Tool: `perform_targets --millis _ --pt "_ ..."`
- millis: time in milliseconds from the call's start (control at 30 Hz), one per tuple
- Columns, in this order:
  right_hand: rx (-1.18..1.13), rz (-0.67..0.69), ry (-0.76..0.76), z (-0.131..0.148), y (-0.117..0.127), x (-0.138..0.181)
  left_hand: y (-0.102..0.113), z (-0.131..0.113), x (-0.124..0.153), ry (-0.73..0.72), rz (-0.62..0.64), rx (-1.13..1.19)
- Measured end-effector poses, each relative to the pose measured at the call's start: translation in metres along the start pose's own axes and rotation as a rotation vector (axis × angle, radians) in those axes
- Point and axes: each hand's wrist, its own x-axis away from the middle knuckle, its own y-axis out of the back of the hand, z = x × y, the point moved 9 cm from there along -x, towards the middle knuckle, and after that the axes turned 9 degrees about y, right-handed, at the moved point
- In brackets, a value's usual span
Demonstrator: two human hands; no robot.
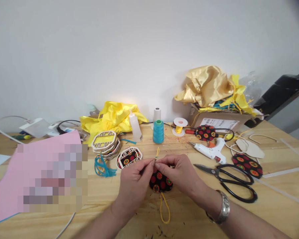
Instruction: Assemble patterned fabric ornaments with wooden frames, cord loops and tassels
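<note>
Pinching yellow cord (158, 151) in narrow fingertip grips, the left hand (135, 176) and right hand (179, 170) are meeting, seemingly to steady so thin a strand, while the patterned black piece (161, 183) is sitting beneath them, its yellow loop (168, 212) trailing free

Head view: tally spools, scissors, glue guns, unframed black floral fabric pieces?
Unframed black floral fabric pieces: 3
Teal thread cone: 1
White thread spool: 1
White-flanged yellow cord reel: 1
Black-handled metal scissors: 1
White plastic glue gun: 1
Total: 8
</note>
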Motion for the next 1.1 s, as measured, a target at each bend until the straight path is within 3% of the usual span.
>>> perform_targets --millis 233,400,833,1100 --pt "0.016 0.004 0.011 -0.001 -0.001 -0.001 0.000 -0.005 0.006 -0.123 -0.021 -0.066" --pt "0.021 0.012 0.016 0.000 -0.001 0.000 -0.001 -0.005 0.005 -0.112 -0.011 -0.067" --pt "-0.076 0.064 0.071 0.012 -0.002 0.002 -0.002 0.010 -0.003 0.155 0.040 0.114" --pt "0.087 -0.016 0.238 0.026 0.007 0.003 -0.023 0.034 -0.004 0.444 0.250 0.514"
